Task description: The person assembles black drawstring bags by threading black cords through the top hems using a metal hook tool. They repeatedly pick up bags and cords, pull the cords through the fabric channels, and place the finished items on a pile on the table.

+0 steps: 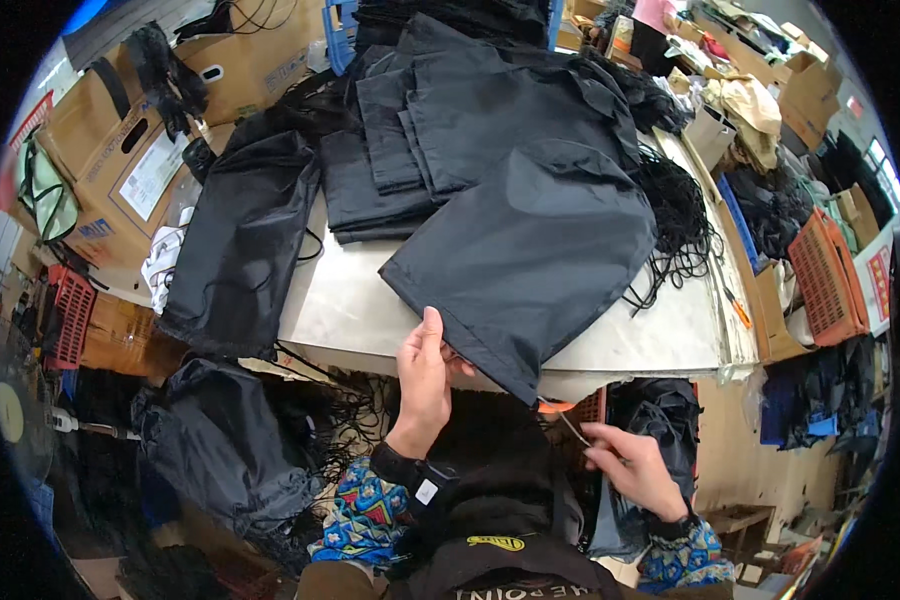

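A black fabric bag or pouch [540, 240] lies over the front of the white table, one corner hanging past its edge. My left hand [425, 385] pinches the bag's lower left edge, thumb on top and fingers underneath. At the hanging corner shows a small orange piece [555, 406], with a thin pale strip or rod [576, 432] running from it. My right hand [635, 468] is closed on the far end of that thin strip; its exact kind is not clear. Behind the bag, several flat black fabric pieces [460, 110] are stacked.
Another black bag [240, 240] hangs over the table's left side. Black cords [675, 215] lie bunched at the right, near an orange-handled tool [738, 308]. Cardboard boxes [120, 170] stand at the left. Black fabric [235, 440] is heaped below the table. A person [653, 30] is far back.
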Motion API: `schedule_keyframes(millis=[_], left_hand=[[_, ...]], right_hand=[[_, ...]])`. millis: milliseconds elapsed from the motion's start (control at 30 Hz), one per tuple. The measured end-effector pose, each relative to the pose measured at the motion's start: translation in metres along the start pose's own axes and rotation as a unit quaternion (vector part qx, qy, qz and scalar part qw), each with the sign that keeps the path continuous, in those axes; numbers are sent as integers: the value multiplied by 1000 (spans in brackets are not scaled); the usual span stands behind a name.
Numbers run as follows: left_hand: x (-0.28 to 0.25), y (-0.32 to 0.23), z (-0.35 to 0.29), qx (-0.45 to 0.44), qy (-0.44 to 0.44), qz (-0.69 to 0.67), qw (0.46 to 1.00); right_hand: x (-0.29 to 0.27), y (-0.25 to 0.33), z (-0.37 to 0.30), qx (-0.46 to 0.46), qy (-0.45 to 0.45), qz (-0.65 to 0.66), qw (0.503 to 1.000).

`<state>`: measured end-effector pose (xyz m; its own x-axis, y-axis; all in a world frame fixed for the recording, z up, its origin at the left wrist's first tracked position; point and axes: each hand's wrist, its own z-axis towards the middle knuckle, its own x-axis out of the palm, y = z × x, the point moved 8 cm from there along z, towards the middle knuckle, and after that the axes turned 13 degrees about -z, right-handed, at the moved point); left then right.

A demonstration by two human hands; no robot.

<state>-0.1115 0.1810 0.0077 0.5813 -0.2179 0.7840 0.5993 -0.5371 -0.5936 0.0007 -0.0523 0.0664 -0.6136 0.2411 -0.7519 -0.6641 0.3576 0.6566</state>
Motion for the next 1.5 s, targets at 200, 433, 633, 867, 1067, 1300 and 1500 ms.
schedule_keyframes(millis=[200,433,633,867,1067,1300,1500], left_hand=[[41,75,-49,-99,161,259,947],[43,45,-39,103,173,318,927],[47,81,-48,5,195,225,955],[63,22,-62,290,233,469,801],[33,-16,-48,312,177,605,711],[-57,-93,-12,263,11,804,533],[20,-12,49,195,146,651,719]], right_hand=[[-4,-19,-2,37,-76,-2,996],[38,-23,18,89,23,184,979],[27,-2,27,-19,-61,14,998],[-114,102,104,-207,-333,-57,918],[-127,124,138,-221,-185,221,932],[-280,22,48,-219,-513,264,787],[-231,59,49,-184,-501,116,838]])
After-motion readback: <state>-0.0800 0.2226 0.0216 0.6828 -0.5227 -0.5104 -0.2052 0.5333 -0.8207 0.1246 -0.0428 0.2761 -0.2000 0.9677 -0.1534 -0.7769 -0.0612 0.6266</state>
